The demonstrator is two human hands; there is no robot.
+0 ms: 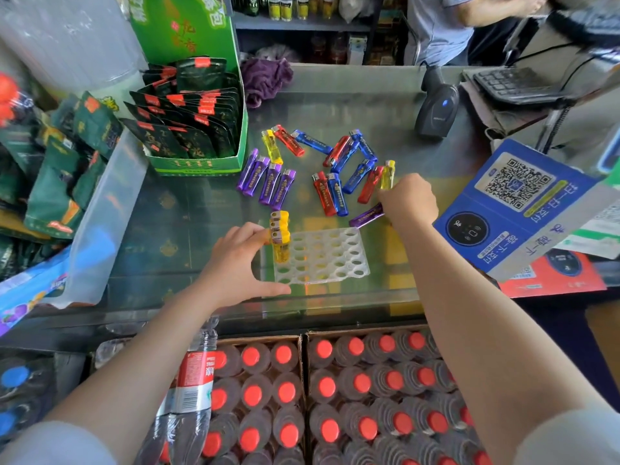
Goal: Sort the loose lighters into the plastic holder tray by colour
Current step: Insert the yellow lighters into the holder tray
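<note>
Fingers of right hand (407, 199) pinch yellow lighter (387, 175) in the loose pile; left hand (235, 263), fingers spread, steadies holder tray (355, 263) with yellow lighters standing (280, 234) in its left column.

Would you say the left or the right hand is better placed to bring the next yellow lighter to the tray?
Right. The right hand already grips the yellow lighter in the loose pile; the left hand steadies the tray.

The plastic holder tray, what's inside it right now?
The plastic holder tray holds a few yellow lighters standing in its left column; every other visible hole is empty. The left hand covers the tray's left edge, so the exact count is unclear.
</note>
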